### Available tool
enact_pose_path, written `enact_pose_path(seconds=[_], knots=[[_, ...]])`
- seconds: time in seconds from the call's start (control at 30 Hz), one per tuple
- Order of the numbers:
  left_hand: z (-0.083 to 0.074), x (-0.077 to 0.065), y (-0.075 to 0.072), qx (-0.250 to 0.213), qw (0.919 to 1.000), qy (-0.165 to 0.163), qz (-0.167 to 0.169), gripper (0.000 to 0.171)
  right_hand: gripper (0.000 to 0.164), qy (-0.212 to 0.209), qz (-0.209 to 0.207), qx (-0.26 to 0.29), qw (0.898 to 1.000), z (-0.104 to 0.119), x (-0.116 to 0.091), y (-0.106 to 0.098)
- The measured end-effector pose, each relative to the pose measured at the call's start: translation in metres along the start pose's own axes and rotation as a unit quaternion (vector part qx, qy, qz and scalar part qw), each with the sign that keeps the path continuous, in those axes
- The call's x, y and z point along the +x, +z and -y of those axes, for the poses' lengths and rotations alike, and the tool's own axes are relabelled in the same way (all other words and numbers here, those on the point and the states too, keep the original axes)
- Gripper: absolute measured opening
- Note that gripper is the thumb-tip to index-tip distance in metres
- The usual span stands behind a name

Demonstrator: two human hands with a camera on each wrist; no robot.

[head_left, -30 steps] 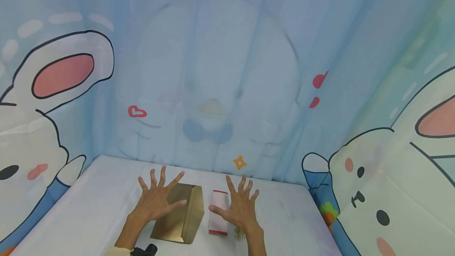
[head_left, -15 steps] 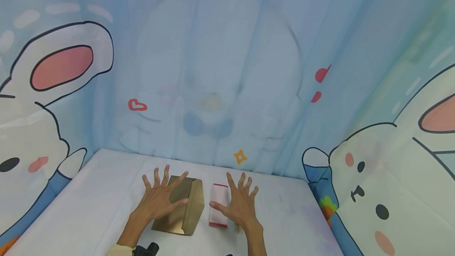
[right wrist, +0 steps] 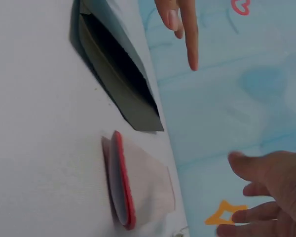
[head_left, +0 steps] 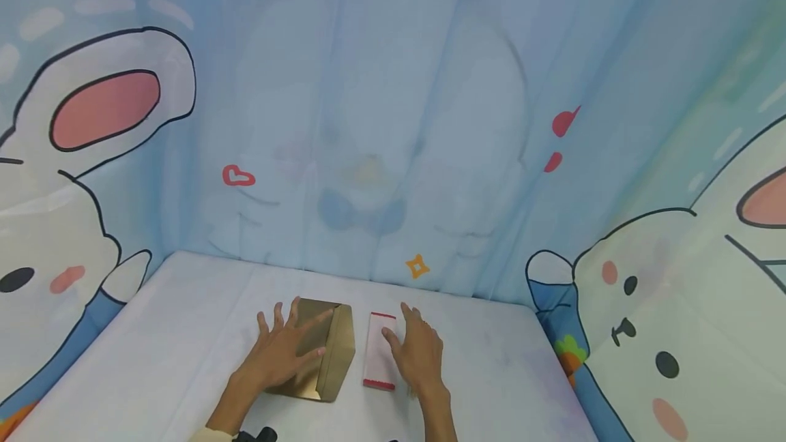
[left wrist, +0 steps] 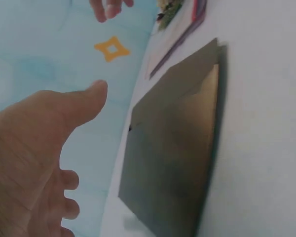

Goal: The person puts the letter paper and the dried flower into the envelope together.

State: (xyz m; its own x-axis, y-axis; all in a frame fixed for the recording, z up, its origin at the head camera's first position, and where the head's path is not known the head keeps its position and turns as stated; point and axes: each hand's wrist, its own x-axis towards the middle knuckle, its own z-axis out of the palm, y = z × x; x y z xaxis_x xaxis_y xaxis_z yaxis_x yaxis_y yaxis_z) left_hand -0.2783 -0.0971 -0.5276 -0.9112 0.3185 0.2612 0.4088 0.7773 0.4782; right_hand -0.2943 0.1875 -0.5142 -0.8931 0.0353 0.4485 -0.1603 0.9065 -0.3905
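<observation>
A gold envelope (head_left: pixel 340 353) lies on the white table, its flap side toward the right. My left hand (head_left: pixel 276 357) hovers over the left part of it, fingers spread and apart from the paper, as the left wrist view also shows. To the envelope's right is a folded pale pink card (head_left: pixel 377 357) with red edges. Just right of the card, my right hand (head_left: pixel 420 353) is in the air with fingers loosely bent, holding nothing. In the right wrist view the envelope (right wrist: pixel 121 84) gapes at its opening, and the card (right wrist: pixel 148 185) stands slightly apart at its fold.
A small bunch of flowers and greenery (left wrist: pixel 170 11) lies beyond the card, mostly hidden by my right hand in the head view. A white cloth (head_left: pixel 184 333) covers the table. Behind it hangs a blue curtain (head_left: pixel 368 121) printed with cartoon rabbits.
My right hand's spread fingers have drawn together and bent a little. My left hand has shifted slightly right over the envelope. The envelope and card lie as before; the head view has tilted slightly.
</observation>
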Motion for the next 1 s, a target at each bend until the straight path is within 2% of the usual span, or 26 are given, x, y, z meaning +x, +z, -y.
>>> enact_pose_path(seconds=[0.1, 0.2, 0.3, 0.43, 0.63, 0.87, 1.0], knots=[[0.002, -0.004, 0.011, -0.031, 0.9995, 0.01, 0.006, 0.062, 0.044, 0.042, -0.039, 0.002, 0.998, 0.004, 0.001, 0.006], [0.003, -0.007, 0.019, -0.039, 0.999, 0.018, 0.01, 0.059, 0.033, 0.084, -0.058, 0.023, 0.995, 0.008, 0.001, 0.012], [0.004, -0.01, 0.024, -0.034, 0.9991, 0.014, 0.023, 0.058, 0.03, 0.105, -0.056, 0.036, 0.992, 0.01, -0.002, 0.019], [0.004, -0.012, 0.025, -0.03, 0.9984, -0.002, 0.047, 0.059, 0.032, 0.123, -0.028, 0.035, 0.991, 0.011, -0.005, 0.031], [0.002, -0.014, 0.026, -0.059, 0.9955, -0.029, 0.068, 0.064, 0.032, 0.162, 0.016, 0.015, 0.987, 0.013, -0.007, 0.045], [0.001, -0.013, 0.029, -0.062, 0.9956, -0.036, 0.061, 0.063, 0.024, 0.181, -0.013, 0.033, 0.983, 0.018, -0.009, 0.05], [0.001, -0.014, 0.03, -0.06, 0.9956, -0.043, 0.059, 0.064, 0.018, 0.193, -0.016, 0.04, 0.98, 0.019, -0.008, 0.055]])
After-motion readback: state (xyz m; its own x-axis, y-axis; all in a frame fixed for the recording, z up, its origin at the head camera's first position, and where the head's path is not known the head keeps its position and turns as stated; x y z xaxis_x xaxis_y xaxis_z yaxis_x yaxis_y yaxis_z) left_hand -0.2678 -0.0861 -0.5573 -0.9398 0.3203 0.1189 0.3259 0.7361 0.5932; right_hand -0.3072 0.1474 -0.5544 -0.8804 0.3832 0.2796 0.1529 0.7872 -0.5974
